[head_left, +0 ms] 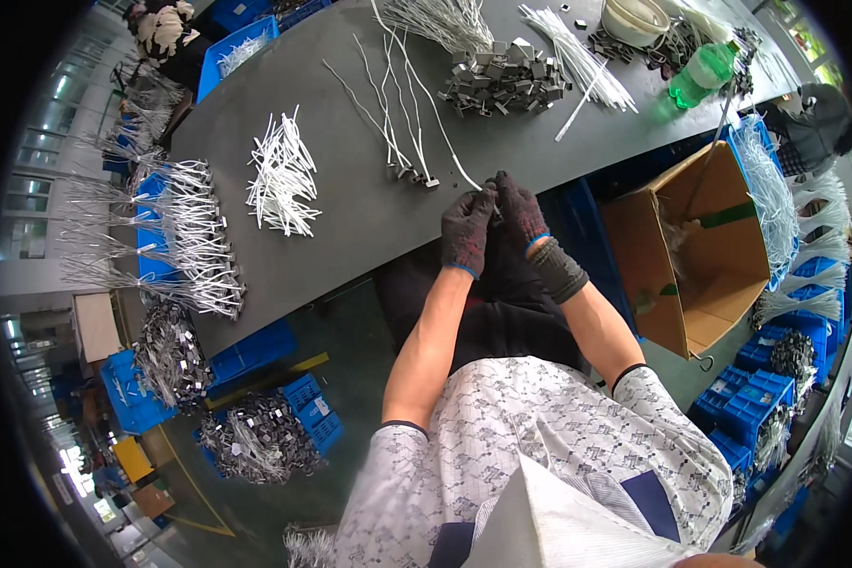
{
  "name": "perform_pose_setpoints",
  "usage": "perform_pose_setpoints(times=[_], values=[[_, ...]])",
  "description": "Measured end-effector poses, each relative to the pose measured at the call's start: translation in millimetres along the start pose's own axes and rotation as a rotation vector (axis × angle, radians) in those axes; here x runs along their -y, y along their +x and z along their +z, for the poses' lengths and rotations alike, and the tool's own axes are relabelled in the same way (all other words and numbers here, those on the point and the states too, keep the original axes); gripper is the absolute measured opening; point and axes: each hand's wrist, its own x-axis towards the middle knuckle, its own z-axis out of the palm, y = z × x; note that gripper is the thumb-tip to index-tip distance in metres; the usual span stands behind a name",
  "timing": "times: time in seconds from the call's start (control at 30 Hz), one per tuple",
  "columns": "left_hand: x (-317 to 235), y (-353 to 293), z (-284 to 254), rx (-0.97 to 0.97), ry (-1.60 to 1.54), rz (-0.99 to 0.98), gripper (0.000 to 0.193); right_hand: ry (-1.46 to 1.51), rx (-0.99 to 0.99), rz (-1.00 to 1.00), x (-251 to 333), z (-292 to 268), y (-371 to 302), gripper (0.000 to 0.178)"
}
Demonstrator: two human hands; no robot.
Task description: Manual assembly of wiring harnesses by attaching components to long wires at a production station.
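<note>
My left hand [467, 232], in a dark knitted glove, is closed at the table's near edge on the end of a white wire [445, 142]. The wire runs away from me across the grey table. My right hand [521, 212], gloved the same way, is closed right beside the left, fingertips meeting at the wire's end; what it pinches is hidden. Left of my hands lie several thin wires [390, 123] with small dark metal parts at their near ends. Beyond my hands is a heap of square metal clips [507, 79].
White tubes lie in a short pile [282, 175] and a long bundle [582, 57]. A green bottle [704, 74] and white bucket [634, 21] stand far right. Wire bundles [194, 237] line the left edge. An open cardboard box [625, 227] sits right of me; people work at both far corners.
</note>
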Motion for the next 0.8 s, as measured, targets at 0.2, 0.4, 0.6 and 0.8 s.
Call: perform_pose_setpoints(times=[0.2, 0.4, 0.6, 0.8], values=[[-12.6, 9.8, -23.0, -0.116, 0.301, 0.086, 0.029, -0.115, 0.044, -0.093, -26.5, 39.1, 15.2, 0.076], [-28.8, 76.8, -77.5, 0.028, 0.107, -0.168, 0.029, 0.498, -0.064, 0.711, -160.0, -11.4, 84.9, 0.059], [-7.0, 100.8, -195.6, -0.307, 0.767, 0.134, 0.036, 1.572, -0.164, 0.963, -127.8, 33.0, 168.1, 0.031], [-41.0, 151.9, -295.0, -0.715, 1.157, 0.03, 0.027, 0.23, -0.158, 0.383, -146.7, 39.3, 153.3, 0.027]])
